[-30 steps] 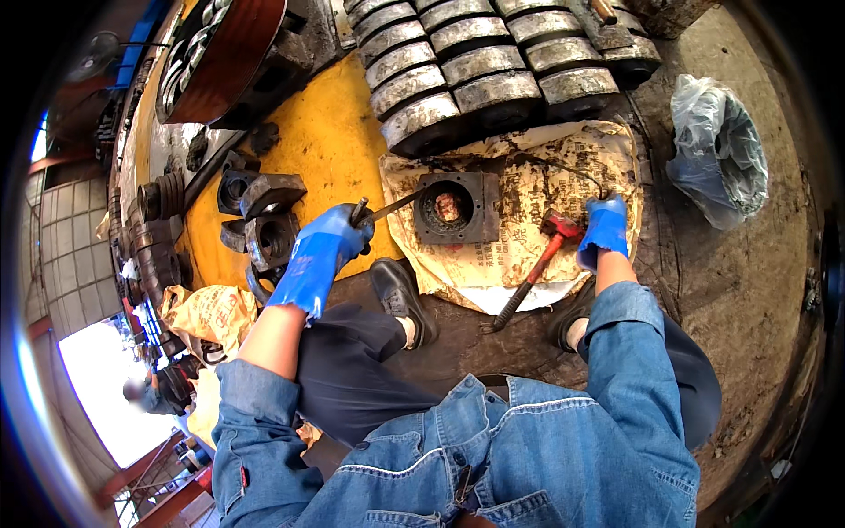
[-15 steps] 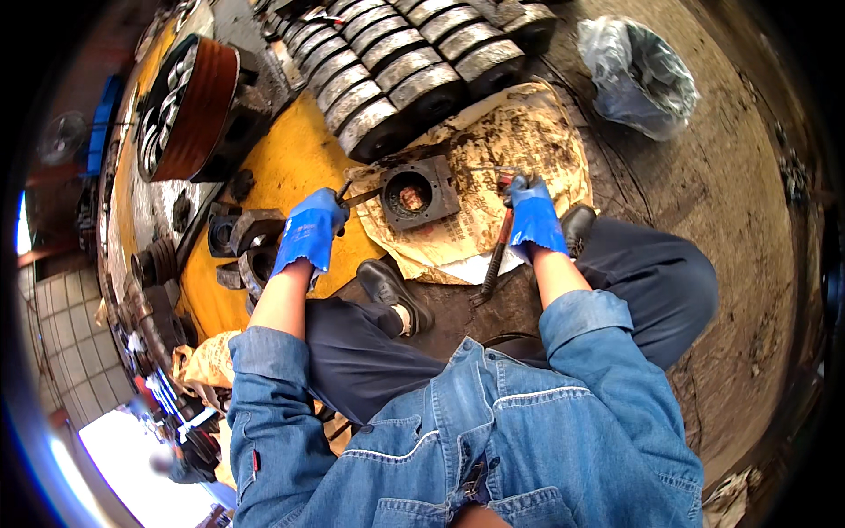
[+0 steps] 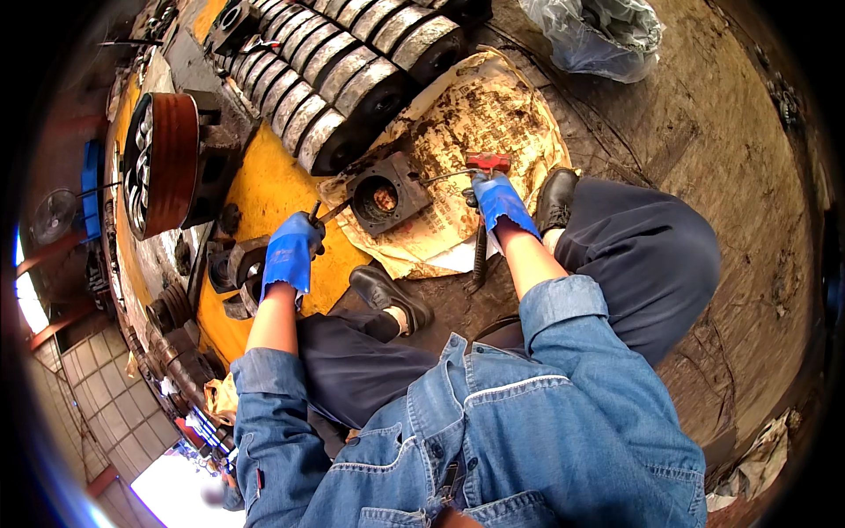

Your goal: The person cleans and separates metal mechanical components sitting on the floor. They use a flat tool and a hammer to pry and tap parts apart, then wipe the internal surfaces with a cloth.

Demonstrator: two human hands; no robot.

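Note:
My left hand (image 3: 295, 244), in a blue rubber glove, is closed round a dark-handled flat metal tool (image 3: 334, 212), whose tip points at the block's left side. That square dark metal block (image 3: 401, 216) has a round bore with something copper-coloured inside. It lies on a grease-stained paper sack (image 3: 519, 110). My right hand (image 3: 498, 197), gloved alike, has its fingers curled over the handle of a hammer (image 3: 488, 162), just below the red head; part of the handle is hidden by the hand. Between block and hammer runs a thin metal rod (image 3: 449, 175).
Rows of thick metal discs (image 3: 352, 84) lie beyond the sack. At left are a rust-brown drum (image 3: 172, 163) of shiny parts and curved metal pieces (image 3: 249, 262) on a yellow sheet (image 3: 273, 180). A clear plastic bag (image 3: 598, 44) stands at far right. My shoes (image 3: 387, 295) flank the sack's near edge.
The view has turned, so the block and discs appear further left. My right hand has shifted left, over the hammer's handle, and the red head shows more fully. My left hand still grips its tool.

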